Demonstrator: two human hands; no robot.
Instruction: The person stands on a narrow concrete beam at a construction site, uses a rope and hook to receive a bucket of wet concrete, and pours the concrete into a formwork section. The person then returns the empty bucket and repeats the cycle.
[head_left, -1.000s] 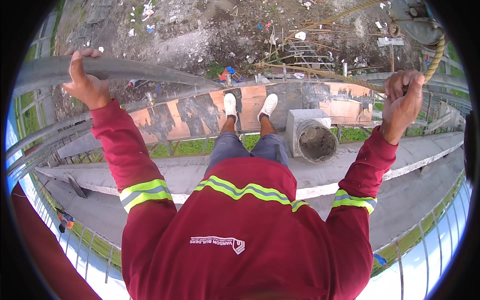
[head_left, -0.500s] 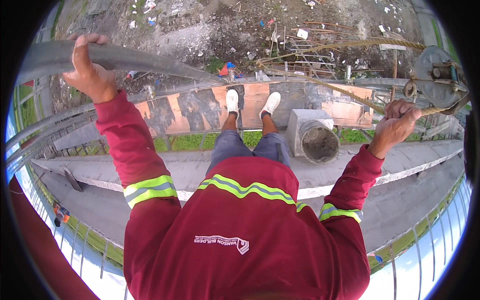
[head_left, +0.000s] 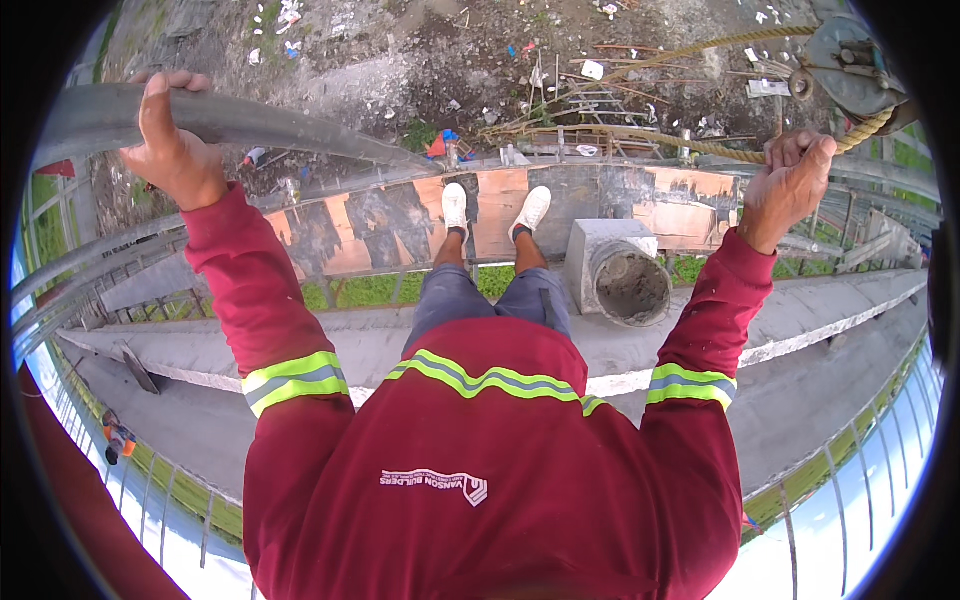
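Observation:
At the upper left, my left hand (head_left: 175,140) is wrapped round a thick grey metal pipe (head_left: 265,122), thumb on the near side. On the right, my right hand (head_left: 795,185) closes in a fist on a yellowish rope (head_left: 690,147). From that fist the rope rises to a grey metal pulley block (head_left: 850,68) at the upper right. Another strand runs from the pulley down toward the ground beyond the platform. My feet in white shoes stand on a worn plywood plank (head_left: 390,225).
A grey bucket-like container (head_left: 632,285) with cement residue stands by a pale block right of my legs. A concrete ledge (head_left: 350,345) runs behind me. Far below lies littered ground (head_left: 370,80). At the lower left, another person (head_left: 118,437) is in view. Upright bars line the rim.
My right hand has moved up and outward with the rope, closer to the pulley. The pulley sits higher in view. My left hand stays on the pipe.

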